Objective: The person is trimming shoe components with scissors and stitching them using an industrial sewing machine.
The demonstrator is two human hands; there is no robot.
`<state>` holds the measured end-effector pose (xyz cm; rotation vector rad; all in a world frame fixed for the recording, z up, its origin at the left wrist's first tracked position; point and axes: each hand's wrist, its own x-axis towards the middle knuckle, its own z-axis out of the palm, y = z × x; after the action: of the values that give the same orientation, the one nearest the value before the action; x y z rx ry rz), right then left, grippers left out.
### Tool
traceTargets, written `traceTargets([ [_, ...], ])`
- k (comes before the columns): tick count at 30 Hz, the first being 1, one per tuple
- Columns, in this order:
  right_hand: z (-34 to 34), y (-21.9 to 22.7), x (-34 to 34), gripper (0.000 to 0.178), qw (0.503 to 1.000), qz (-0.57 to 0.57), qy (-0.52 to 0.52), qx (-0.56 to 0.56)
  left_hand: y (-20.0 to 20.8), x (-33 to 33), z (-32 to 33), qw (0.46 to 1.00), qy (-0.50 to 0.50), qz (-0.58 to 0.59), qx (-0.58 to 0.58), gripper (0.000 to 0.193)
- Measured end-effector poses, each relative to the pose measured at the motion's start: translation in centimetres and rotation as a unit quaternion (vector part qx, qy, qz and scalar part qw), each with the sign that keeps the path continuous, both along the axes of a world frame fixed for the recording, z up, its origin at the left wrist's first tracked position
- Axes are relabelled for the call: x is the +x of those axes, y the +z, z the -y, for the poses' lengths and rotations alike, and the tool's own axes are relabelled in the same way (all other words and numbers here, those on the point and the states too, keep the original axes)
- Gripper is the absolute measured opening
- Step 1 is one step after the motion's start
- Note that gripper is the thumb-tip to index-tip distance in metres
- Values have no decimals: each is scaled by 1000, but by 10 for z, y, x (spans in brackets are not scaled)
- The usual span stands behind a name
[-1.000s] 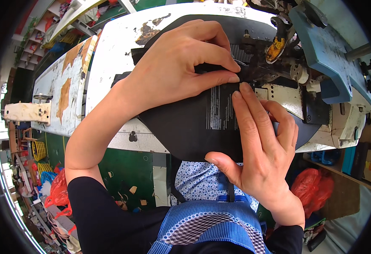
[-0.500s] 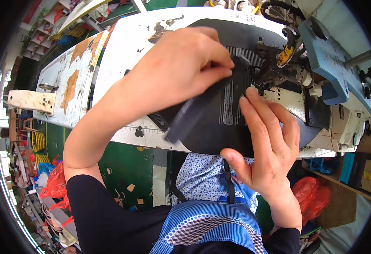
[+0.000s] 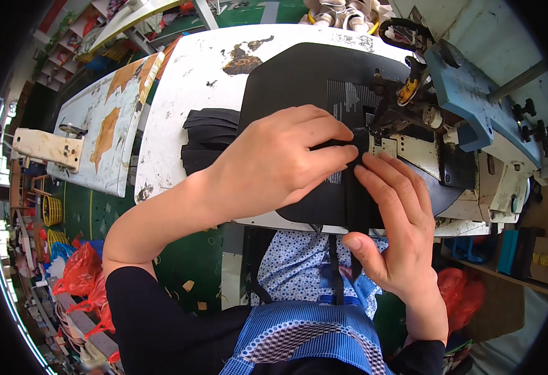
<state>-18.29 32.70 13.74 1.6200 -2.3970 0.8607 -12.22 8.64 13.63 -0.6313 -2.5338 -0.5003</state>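
A narrow black fabric strip lies along a flat black plate in front of the sewing machine, its upper end by the presser foot. My left hand reaches across from the left, fingers pinched on the strip just left of the foot. Extended fingers of my right hand rest flat at the strip's right side, thumb spread toward me. The fingertips of both hands are close together. Part of the strip is hidden under my left fingers.
Several black strips lie piled on the white table left of the plate. Another worktable stands farther left. Red plastic bags are at the lower left. Light-coloured pieces sit beyond the table.
My left hand has moved down and toward me, bringing the strip from a slant in the air to lying beside the presser foot. The strip pile has come into sight.
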Motion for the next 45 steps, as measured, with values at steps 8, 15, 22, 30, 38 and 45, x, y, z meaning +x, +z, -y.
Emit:
traceTargets([
  [8, -5, 3, -1, 78, 999, -21, -19, 40, -7, -3, -19, 999, 24, -8, 44, 29],
  [15, -5, 4, -15, 78, 999, -18, -15, 44, -5, -10, -30, 997, 60, -29, 37, 31],
  [22, -4, 7, -14, 73, 999, -1, -12, 36, -3, -7, -34, 996, 84, -21, 14, 34],
  [30, -22, 15, -10, 70, 997, 16, 1, 70, 2, -4, -43, 990, 135, -8, -28, 35],
  [38, -43, 8, -14, 54, 999, 10, 38, 1, -5, -11, -39, 993, 112, -30, 21, 34],
  [45, -52, -8, 8, 34, 995, -41, -4, -86, -5, -7, -43, 993, 114, 0, 34, 32],
])
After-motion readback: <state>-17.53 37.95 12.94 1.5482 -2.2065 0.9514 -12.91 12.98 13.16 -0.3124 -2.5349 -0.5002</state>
